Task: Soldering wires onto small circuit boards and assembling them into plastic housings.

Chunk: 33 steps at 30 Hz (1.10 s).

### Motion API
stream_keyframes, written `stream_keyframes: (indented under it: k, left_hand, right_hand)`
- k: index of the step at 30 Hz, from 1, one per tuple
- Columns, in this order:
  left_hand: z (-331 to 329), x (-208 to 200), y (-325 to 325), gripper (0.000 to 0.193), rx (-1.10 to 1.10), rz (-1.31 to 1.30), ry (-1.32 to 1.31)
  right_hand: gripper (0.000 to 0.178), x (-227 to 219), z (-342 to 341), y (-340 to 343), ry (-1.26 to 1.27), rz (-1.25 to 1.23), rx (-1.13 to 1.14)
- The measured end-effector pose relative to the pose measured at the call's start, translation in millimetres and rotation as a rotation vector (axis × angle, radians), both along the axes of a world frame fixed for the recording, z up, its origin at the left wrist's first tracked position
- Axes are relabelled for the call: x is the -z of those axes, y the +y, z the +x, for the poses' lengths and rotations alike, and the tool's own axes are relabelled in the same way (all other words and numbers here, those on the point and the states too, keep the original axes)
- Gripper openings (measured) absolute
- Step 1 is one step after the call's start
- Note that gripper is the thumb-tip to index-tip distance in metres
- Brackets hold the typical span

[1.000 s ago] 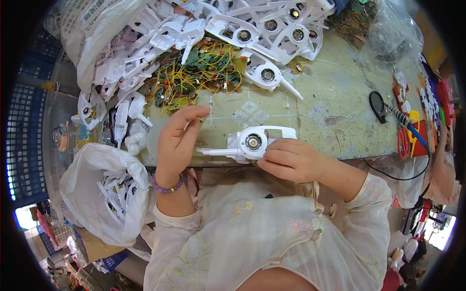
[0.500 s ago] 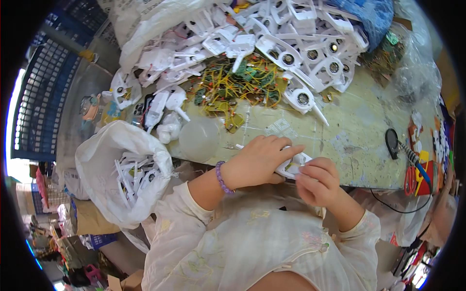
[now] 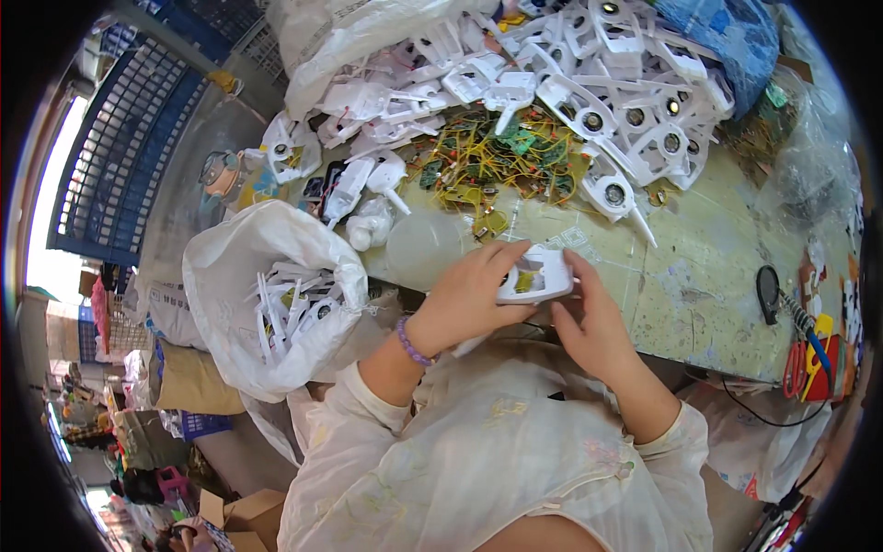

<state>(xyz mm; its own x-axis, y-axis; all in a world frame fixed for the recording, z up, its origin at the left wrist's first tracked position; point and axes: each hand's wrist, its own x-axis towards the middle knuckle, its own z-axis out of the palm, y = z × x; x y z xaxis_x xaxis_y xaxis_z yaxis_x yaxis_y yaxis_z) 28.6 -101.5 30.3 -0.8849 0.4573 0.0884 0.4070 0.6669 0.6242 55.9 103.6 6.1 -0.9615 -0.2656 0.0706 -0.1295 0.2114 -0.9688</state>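
Observation:
Above my lap, at the table's front edge, I hold a white plastic housing (image 3: 550, 274) with an open cut-out and a small yellow-green piece inside. My left hand (image 3: 471, 293) is closed around its left end, a purple bead bracelet on the wrist. At the other end, the fingers and thumb of my right hand (image 3: 596, 324) curve around the housing's edge. Beyond my hands lies a tangle of green circuit boards with yellow wires (image 3: 497, 161). Behind it is a heap of similar white housings (image 3: 635, 120), several with round speakers.
A white sack (image 3: 216, 267) with white housings inside stands to my left. A round translucent container (image 3: 423, 248) sits near the table edge. On the right are a black ring-shaped tool (image 3: 767, 294), red-handled scissors (image 3: 795, 368) and a clear plastic bag (image 3: 809, 156).
My view has shifted, so the table appears further right. The housing has been turned, its cut-out now facing up. My right fingers have gone from a pinch over it to its right end.

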Motion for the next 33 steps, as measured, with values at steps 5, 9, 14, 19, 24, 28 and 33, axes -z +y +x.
stream_keyframes:
  k: [5,9,14,19,24,28,33]
  left_hand:
    - [3,4,9,0.086,-0.061,0.026,0.003]
    - [14,-5,9,0.082,-0.114,0.063,0.06]
    - [28,-67,-93,0.072,-0.334,-0.088,0.026]
    - [58,-108,-268,0.072,-0.871,-0.254,-0.119]
    - [59,-62,-330,0.064,-1.213,0.181,-0.501]
    - [67,-46,-331,0.069,-1.47,-0.017,-0.417]
    - [78,-16,-370,0.073,-1.229,-0.355,-0.695]
  right_hand:
    - [0.066,4,5,4,-0.21,-0.355,-0.008]
    - [0.07,-7,17,0,-0.204,-0.545,-0.037]
    - [0.07,-15,19,-2,0.158,-0.354,-0.076]
    - [0.057,2,21,4,0.078,-0.269,-0.17]
    - [0.048,10,27,5,0.012,-0.225,-0.183]
    - [0.042,13,29,7,0.019,-0.192,-0.183]
    - [0.039,10,30,9,0.061,-0.144,-0.177]
